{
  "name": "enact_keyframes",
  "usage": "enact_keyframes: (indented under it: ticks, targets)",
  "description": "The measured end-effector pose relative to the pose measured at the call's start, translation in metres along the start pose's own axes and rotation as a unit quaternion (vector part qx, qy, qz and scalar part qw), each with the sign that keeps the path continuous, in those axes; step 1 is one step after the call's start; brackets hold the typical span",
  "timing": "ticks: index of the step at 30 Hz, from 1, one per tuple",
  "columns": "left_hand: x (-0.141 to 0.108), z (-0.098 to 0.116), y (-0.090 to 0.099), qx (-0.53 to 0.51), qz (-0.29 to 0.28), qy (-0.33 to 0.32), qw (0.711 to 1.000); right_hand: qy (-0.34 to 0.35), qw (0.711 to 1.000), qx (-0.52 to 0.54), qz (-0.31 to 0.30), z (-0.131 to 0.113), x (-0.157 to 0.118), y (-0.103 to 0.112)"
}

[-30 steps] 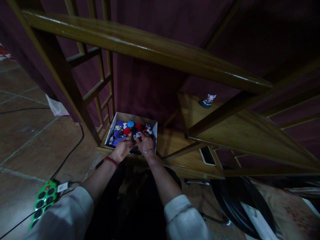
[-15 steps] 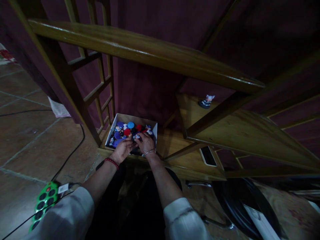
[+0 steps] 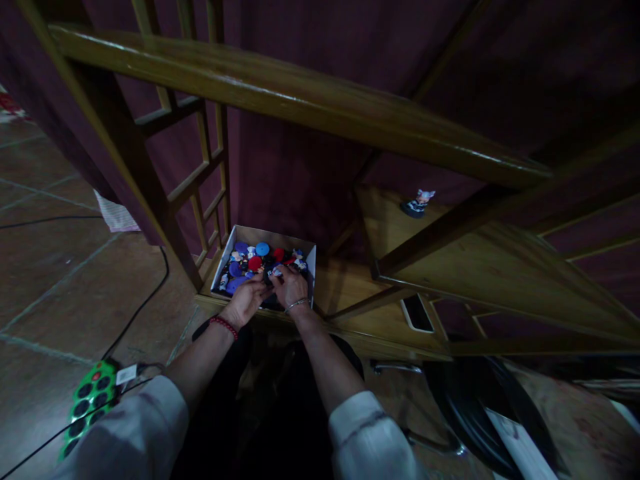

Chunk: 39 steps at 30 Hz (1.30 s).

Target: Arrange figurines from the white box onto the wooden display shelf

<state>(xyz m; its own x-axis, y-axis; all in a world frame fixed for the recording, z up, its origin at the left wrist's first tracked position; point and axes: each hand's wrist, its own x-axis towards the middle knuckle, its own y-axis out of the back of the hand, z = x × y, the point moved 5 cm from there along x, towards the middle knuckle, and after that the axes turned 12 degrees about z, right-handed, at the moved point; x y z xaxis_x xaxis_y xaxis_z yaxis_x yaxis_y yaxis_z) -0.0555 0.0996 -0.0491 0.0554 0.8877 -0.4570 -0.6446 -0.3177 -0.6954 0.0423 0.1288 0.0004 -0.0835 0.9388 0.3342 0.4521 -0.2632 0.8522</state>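
Figurine [image 3: 275, 272] pinched over the box [image 3: 275, 238] by our right hand [image 3: 291, 287], our left hand [image 3: 246, 298] just beside (its grip we cannot tell)

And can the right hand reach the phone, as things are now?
Probably yes: a slanted wooden bar stands between the right hand and the phone, but the near side looks free.

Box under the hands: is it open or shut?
Open: no lid covers the box, and colourful figurines show inside its walls, with the left hand and right hand over them.
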Motion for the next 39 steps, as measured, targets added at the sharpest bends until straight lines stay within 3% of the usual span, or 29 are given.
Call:
enact_keyframes:
  ticks: [7, 20, 39]
  targets:
    - [0.0010, 0.0004, -0.0009, 0.001, 0.004, 0.015, 1.000, -0.006, 1.000, -0.001, 0.011, 0.0032, 0.0009, -0.0034]
    - [0.0011, 0.0026, -0.0010, -0.029, 0.025, 0.025, 0.999, 0.016, 0.992, 0.122, 0.037, 0.0025, 0.0031, -0.0009]
    - [-0.0009, 0.0018, -0.0023, -0.019, 0.017, 0.024, 0.999, 0.040, 0.996, 0.070, 0.039, 0.0012, 0.0037, -0.0034]
